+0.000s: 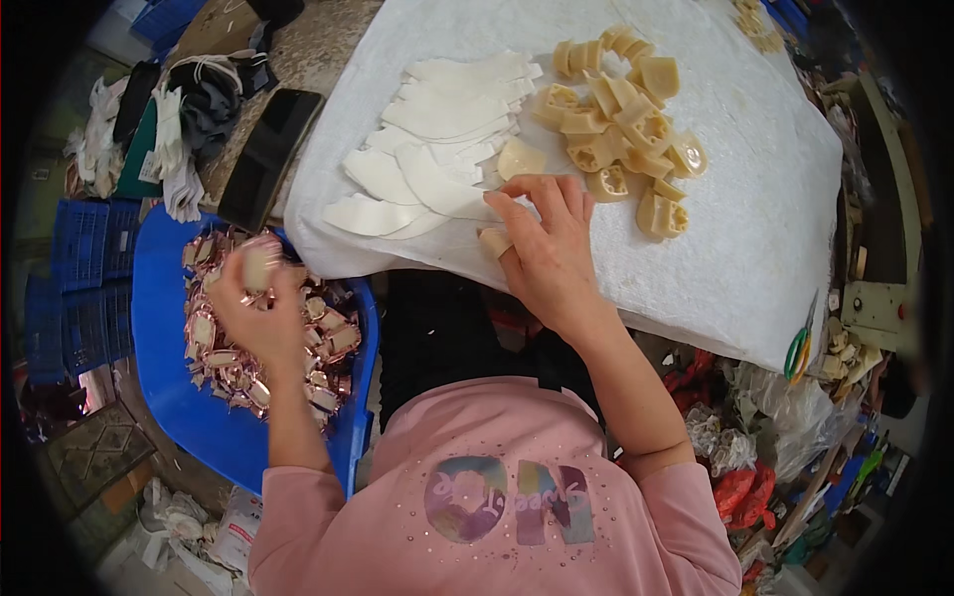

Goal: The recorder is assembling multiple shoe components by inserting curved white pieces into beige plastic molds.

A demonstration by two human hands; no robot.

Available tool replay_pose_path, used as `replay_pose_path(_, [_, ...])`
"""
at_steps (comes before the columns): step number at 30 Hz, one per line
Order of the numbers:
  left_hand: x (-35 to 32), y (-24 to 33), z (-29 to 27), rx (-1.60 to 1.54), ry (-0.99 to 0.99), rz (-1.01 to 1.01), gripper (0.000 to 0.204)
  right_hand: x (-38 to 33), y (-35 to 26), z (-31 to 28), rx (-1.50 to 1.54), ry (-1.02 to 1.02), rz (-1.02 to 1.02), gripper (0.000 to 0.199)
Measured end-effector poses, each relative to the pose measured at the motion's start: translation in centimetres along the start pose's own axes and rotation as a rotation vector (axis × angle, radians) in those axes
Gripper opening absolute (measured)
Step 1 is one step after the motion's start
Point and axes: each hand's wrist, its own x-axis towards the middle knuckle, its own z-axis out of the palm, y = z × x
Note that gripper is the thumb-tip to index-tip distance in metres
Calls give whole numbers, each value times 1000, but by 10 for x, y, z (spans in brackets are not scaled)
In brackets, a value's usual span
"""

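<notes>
Left hand [256, 310] grips a blurred, pink-edged cream piece [260, 264]; right hand [549, 248], grip unclear, touches 1 curved white strip [441, 189].

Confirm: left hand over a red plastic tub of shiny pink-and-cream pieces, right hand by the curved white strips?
Head view shows a blue plastic tub, not red. Left hand over it, right hand by the curved white strips: correct.

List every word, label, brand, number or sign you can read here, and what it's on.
Pink T-shirt: large patterned letters with script across them, legible but not copied out.
White plastic bag, lower left: print too small to read.
Green pack: label too small to read.
</notes>
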Motion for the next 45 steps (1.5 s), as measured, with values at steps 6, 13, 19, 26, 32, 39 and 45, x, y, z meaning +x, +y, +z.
replay_pose_path(6, [15,-85,-50,629,240,-103,47,4,-1,13,-211,31,-76,30])
replay_pose_path(13, [9,34,4,-170,-122,218,35,4,0,22,-325,5,-91,10])
replay_pose_path(19, [-6,76,55,-237,-311,455,35,5,-2,24,-368,25,-96,12])
replay_pose_path(26, [-14,80,56,-213,-277,472,39,-13,12,-18,-37,333,122,32])
replay_pose_path(32, [-12,121,34,-925,-782,171,34,-21,6,-44,189,392,87,35])
replay_pose_path(39, [-26,127,41,-1706,-1058,-1045,44,-10,3,-57,256,107,-111,36])
replay_pose_path(45, [-14,127,30,-1641,-714,-999,52,-4,5,-43,298,-65,-149,34])
